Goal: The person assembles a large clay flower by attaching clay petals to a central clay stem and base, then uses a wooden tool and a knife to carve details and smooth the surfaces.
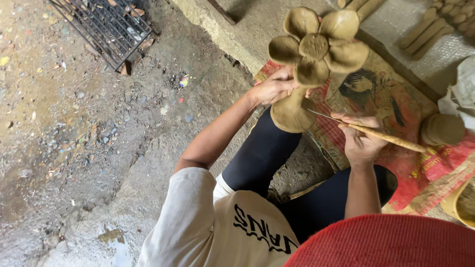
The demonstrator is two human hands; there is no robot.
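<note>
Rough, wet concrete floor (74, 148) filled the left of my view, strewn with coloured flecks and a small puddle low down.

Nearest item: a red ribbed edge (391, 242) at the bottom right, probably headwear, too close for me to tell. Next, a pale printed shirt (217, 227) and dark-clad knees.

Right hand (360, 139): fingers closed in a pinch on a thin wooden modelling stick (383, 137), its fine metal tip set against the base of the clay piece.

Left hand (274, 87): wrapped about the stem from the far side, thumb pressed on the clay.

Clay flower (316, 49): grey-brown, unfired, five rounded petals about a round centre, on a thick stem flaring to a broad foot; it was held upright above the left knee, over a red printed sack (425, 163).

Clay lump (443, 129): rounded, on the sack just right of the stick.

Further: a row of clay rolls (435, 24) at top right, and a black metal grate (106, 27) lying on the floor at top left.
</note>
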